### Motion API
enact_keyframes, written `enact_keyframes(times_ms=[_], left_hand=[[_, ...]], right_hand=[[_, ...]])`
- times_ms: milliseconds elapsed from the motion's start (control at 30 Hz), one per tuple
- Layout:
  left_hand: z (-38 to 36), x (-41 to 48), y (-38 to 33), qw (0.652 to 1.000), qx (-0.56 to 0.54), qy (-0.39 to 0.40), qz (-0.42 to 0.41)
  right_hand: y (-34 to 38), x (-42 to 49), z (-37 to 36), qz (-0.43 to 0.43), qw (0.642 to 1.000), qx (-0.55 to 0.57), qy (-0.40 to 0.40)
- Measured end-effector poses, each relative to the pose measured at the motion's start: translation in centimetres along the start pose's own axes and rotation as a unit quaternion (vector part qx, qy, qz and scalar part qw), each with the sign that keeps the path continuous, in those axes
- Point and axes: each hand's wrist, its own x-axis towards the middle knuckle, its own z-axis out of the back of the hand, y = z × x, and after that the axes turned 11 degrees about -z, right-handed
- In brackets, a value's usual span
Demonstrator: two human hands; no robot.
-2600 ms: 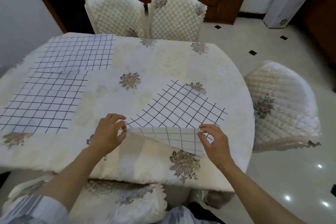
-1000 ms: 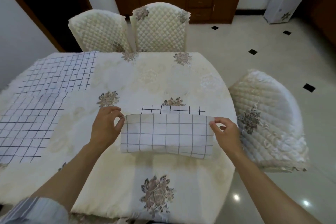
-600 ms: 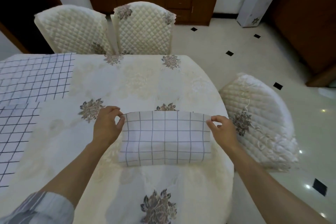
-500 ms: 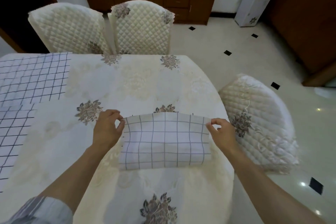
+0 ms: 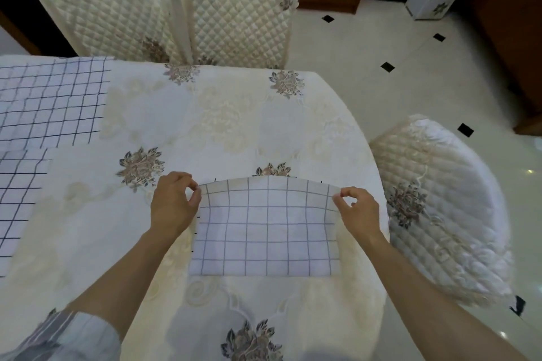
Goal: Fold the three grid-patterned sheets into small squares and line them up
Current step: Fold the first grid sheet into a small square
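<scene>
White grid sheet [image 5: 265, 231] folded on table [image 5: 234, 126]; L hand [image 5: 173, 205] & R hand [image 5: 359, 211] each pinch a far corner.

one head view looks steeply down over the near table [image 5: 234, 132].

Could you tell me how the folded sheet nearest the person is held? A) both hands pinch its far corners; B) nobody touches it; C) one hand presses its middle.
A: the left hand and the right hand each pinch a far corner of the folded sheet.
</scene>
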Motion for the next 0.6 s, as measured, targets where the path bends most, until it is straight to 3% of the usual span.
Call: enact_keyframes(times_ms=[600], left_hand=[[-2.0, -1.3, -0.9, 0.998, 0.009, 0.041, 0.040]], right_hand=[[-0.8, -1.2, -1.8, 0.020, 0.999, -0.021, 0.028]])
